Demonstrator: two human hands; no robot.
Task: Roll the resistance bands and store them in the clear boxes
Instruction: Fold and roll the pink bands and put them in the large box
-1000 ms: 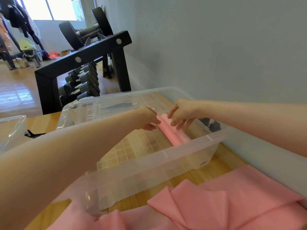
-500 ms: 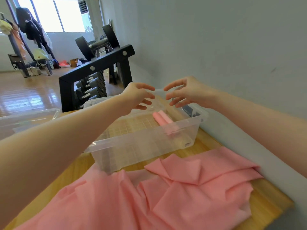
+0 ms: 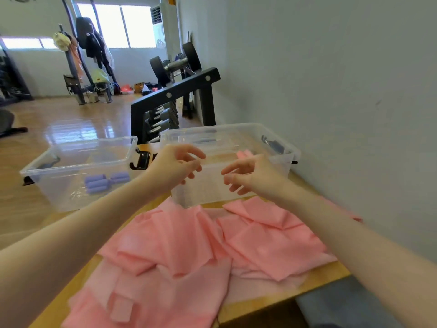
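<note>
A heap of loose pink resistance bands covers the near part of the wooden table. Behind it stands a clear box with a rolled pink band inside, mostly hidden by my hands. A second clear box on the left holds rolled purple bands. My left hand and my right hand hover in front of the right box, fingers loosely curled, holding nothing.
A black dumbbell rack stands behind the boxes. A grey wall runs along the table's right side. A black latch lies between the two boxes. Gym floor and a coat stand lie far left.
Both hands let go of the rolled pink band in the right box and drew back toward me, out of the box. The view pulled back, showing the left box.
</note>
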